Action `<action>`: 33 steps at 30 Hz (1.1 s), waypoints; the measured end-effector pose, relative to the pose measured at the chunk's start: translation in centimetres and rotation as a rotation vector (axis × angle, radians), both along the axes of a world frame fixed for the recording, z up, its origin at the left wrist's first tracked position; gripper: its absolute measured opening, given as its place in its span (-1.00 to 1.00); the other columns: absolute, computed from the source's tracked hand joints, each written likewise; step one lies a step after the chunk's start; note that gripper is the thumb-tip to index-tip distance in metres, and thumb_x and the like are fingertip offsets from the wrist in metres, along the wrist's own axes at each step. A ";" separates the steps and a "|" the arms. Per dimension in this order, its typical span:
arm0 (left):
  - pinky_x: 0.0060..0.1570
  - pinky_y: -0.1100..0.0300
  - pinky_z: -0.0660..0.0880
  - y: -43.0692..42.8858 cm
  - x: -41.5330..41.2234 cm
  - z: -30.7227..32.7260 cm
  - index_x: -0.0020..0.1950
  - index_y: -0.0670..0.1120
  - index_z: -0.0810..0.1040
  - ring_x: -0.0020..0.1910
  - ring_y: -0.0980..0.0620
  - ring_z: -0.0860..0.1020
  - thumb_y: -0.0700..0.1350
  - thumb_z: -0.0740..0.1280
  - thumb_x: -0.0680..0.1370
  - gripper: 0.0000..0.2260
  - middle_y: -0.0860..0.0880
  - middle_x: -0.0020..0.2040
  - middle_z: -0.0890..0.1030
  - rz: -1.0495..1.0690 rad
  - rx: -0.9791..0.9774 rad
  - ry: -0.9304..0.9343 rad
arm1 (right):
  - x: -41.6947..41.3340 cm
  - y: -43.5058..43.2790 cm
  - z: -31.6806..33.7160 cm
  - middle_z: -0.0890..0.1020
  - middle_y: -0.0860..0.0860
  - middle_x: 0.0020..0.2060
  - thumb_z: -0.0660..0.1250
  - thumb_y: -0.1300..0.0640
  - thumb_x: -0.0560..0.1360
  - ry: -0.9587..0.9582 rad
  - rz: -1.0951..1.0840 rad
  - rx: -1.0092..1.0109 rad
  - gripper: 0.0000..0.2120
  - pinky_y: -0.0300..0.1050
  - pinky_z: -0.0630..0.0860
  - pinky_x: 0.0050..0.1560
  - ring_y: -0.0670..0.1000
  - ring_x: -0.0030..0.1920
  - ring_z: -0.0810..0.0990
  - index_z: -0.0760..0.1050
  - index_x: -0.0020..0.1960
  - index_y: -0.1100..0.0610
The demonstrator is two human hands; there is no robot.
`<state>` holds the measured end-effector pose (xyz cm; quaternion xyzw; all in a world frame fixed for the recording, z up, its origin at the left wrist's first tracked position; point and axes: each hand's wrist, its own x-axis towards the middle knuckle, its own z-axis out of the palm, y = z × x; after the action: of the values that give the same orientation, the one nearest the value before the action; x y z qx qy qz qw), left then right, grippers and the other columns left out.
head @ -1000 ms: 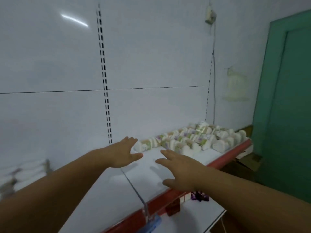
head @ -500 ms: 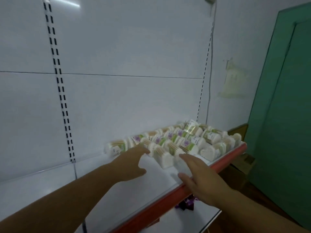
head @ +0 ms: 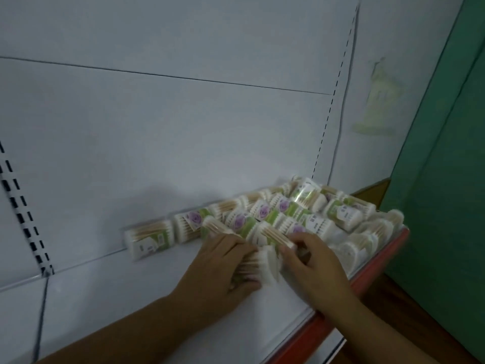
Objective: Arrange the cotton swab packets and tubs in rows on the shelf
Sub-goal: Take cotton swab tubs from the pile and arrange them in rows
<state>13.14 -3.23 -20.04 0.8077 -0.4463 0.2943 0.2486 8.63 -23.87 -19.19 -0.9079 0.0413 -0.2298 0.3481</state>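
- Lone packet [head: 148, 239], centre-left, lies flat on shelf [head: 118, 290] against the back wall; green-white label, text too blurred to read.
- Left hand [head: 220, 264] curled round held packet [head: 259, 266], lower centre.
- Right hand [head: 312, 261]: fingers curled on the same packet's right end.
- Packet heap [head: 301, 214], centre-right: purple rose prints, writing unreadable.

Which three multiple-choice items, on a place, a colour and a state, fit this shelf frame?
1. Where do the packets cluster? A: right end of the shelf. B: left end. C: the floor.
2. The shelf's front edge is: A: blue. B: red. C: black.
3. The left hand: A: hangs idle. B: lies flat on bare shelf. C: grips a swab packet.
Key: 1A, they crowd the right end; 2B, the lip shows red; 3C, fingers and thumb curl round it.
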 end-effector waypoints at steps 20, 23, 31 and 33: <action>0.40 -0.33 0.13 2.5 -4.5 4.4 0.32 -0.06 0.54 0.44 -0.22 0.31 0.24 0.56 0.25 -0.28 -0.19 0.44 0.37 -0.560 -1.155 1.527 | 2.3 4.4 4.0 0.68 0.05 -0.31 0.35 0.14 0.52 0.298 0.672 0.909 -0.93 -0.21 0.54 -0.41 -0.02 -0.36 0.66 0.48 -0.03 0.10; 0.35 -0.34 0.25 2.9 -5.5 4.3 0.29 -0.09 0.57 0.40 -0.28 0.35 0.21 0.53 0.32 -0.36 -0.21 0.43 0.37 -0.582 -1.310 1.453 | 3.0 4.9 3.5 0.67 -0.09 -0.15 0.32 -0.09 0.52 0.189 0.728 0.516 -0.84 -0.16 0.58 -0.16 -0.17 -0.19 0.64 0.55 0.00 -0.03; 0.46 -0.11 -0.13 3.0 -11.5 3.5 0.51 -0.20 0.22 0.51 -0.16 0.16 0.13 0.07 0.64 -0.45 -0.20 0.50 0.27 -0.458 -1.527 1.274 | 6.9 5.7 2.8 0.47 0.03 0.24 0.28 -0.19 0.49 -0.105 0.596 -0.591 -0.49 -0.03 0.32 0.23 0.09 0.25 0.39 0.26 0.36 -0.04; 0.47 -0.10 -0.08 3.0 -12.9 3.0 0.51 -0.20 0.22 0.51 -0.16 0.17 0.12 0.08 0.64 -0.45 -0.19 0.50 0.28 -0.409 -1.567 1.211 | 6.7 6.3 2.4 0.47 0.03 0.22 0.31 -0.18 0.47 -0.085 0.569 -0.626 -0.43 -0.03 0.35 0.20 0.09 0.23 0.41 0.20 0.37 -0.03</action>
<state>0.27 -0.27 -16.99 0.3382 -0.0559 -0.0032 0.9394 15.32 -17.57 -16.75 -0.9347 -0.2973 -0.1634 0.1064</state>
